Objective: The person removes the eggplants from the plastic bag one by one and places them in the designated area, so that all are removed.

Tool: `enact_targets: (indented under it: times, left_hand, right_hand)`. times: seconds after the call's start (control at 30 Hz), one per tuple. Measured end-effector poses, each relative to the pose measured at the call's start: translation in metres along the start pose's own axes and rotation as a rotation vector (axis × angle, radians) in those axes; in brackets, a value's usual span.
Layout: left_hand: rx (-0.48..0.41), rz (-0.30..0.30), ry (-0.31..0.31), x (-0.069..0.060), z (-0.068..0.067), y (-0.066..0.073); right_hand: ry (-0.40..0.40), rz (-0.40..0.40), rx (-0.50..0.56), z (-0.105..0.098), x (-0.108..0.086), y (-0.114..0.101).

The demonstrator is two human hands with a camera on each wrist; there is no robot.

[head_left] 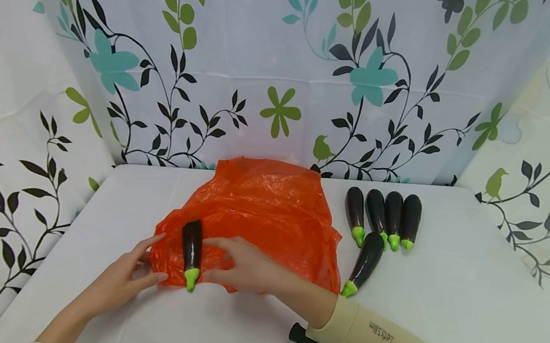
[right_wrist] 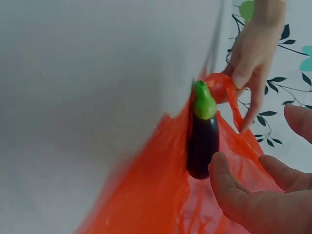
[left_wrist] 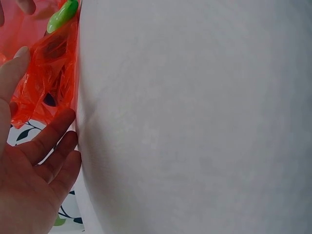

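A dark purple eggplant (head_left: pixel 192 249) with a green stem lies on the left part of a red plastic bag (head_left: pixel 274 207), its stem toward the near edge. My right hand (head_left: pixel 241 262) is just right of it, thumb and fingers spread, with nothing gripped. In the right wrist view the thumb (right_wrist: pixel 223 170) is close beside the eggplant's dark end; whether it touches cannot be told. My left hand (head_left: pixel 125 277) is at the bag's left edge, fingers loosely extended. The left wrist view shows its fingers (left_wrist: pixel 51 141) relaxed beside the crumpled red plastic.
Several eggplants (head_left: pixel 393 217) lie in a row at the back right of the white table (head_left: pixel 450 295). Another eggplant (head_left: pixel 365 264) lies slanted below them, by the bag's right edge. A small black object (head_left: pixel 304 336) shows beside my right sleeve. Patterned curtains (head_left: pixel 290 78) surround the table.
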State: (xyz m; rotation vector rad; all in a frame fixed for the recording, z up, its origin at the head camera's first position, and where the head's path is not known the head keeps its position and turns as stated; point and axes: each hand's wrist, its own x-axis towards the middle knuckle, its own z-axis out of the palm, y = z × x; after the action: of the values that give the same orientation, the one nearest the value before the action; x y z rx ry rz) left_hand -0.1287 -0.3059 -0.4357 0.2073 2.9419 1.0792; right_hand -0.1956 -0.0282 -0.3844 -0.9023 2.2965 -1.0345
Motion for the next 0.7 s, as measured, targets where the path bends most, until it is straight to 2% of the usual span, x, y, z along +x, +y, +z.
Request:
enact_targets:
  times: [0.1, 0.27, 0.43, 0.7]
  left_hand:
    - [0.000, 0.003, 0.003, 0.000, 0.000, 0.000]
    - [-0.007, 0.009, 0.005, -0.001, 0.000, 0.001]
    - [-0.011, 0.008, 0.002, -0.001, 0.000, 0.002]
    - [-0.019, -0.004, -0.002, -0.001, 0.000, 0.000]
  right_hand:
    - [-0.010, 0.011, -0.006, 0.009, 0.006, 0.001]
    - [-0.020, 0.005, -0.092, 0.019, 0.017, 0.000]
    - [-0.052, 0.010, -0.134, 0.029, 0.026, -0.001]
    - [-0.064, 0.037, -0.121, 0.039, 0.033, 0.000]
